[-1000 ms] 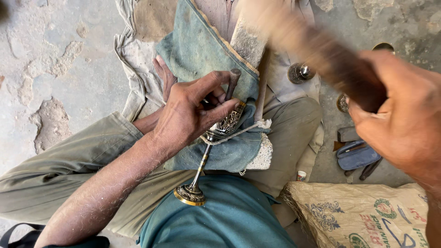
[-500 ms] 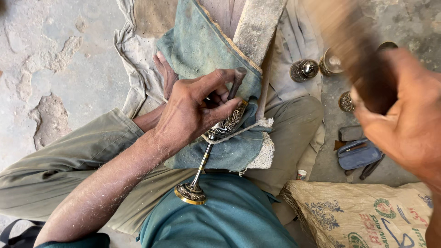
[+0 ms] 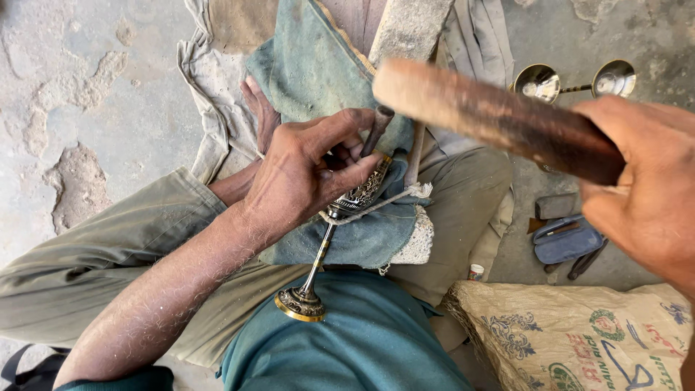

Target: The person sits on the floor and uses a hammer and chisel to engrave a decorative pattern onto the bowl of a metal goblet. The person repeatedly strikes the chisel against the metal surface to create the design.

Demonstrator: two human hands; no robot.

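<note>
My left hand (image 3: 308,174) pinches a short dark metal punch (image 3: 376,128) and steadies an engraved metal goblet (image 3: 340,224) lying on its side on a blue-green cloth (image 3: 318,72) over my lap. The goblet's round brass foot (image 3: 298,305) points toward my body. A thin cord (image 3: 384,203) runs across the goblet's cup. My right hand (image 3: 641,181) grips a brown wooden mallet (image 3: 492,116), raised above and to the right of the punch, not touching it.
Two shiny metal cups (image 3: 539,80) lie on the concrete floor (image 3: 79,94) at upper right. A small blue-grey pouch with dark tools (image 3: 566,239) sits by my right leg. A printed woven sack (image 3: 579,333) lies at lower right. A stone block (image 3: 409,29) is under the cloth.
The mallet has swung from high on the right down and left toward the punch. My left hand, the punch and the goblet have stayed in place.
</note>
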